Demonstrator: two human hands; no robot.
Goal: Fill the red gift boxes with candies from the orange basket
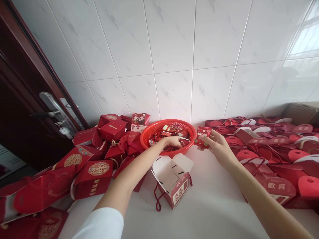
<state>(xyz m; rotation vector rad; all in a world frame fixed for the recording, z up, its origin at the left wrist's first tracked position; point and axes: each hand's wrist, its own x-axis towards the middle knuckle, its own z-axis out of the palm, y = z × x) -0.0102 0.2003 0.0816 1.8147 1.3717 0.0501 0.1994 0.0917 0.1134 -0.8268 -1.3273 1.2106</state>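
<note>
My left hand (pixel 175 142) is down inside a red plastic basket (pixel 145 134), its fingers curled among small wrapped sweets (pixel 166 133). What those fingers grip is partly hidden by the hand. To the right of the basket, my right hand (pixel 215 143) pinches a red printed sweet packet (pixel 202 136) between thumb and fingers, above the table. In front of the basket stands a red gift box (pixel 179 192), its white flaps spread apart and dark red cord handles hanging at its sides. No sweets show in the visible part of its inside.
Closed red gift boxes (pixel 94 174) are piled on the left. Rows of red boxes with cord handles (pixel 276 186) cover the right side. A tiled wall (pixel 171 39) rises behind the white table (pixel 209 205). A dark door (pixel 22 89) stands left, a brown carton (pixel 302 111) far right.
</note>
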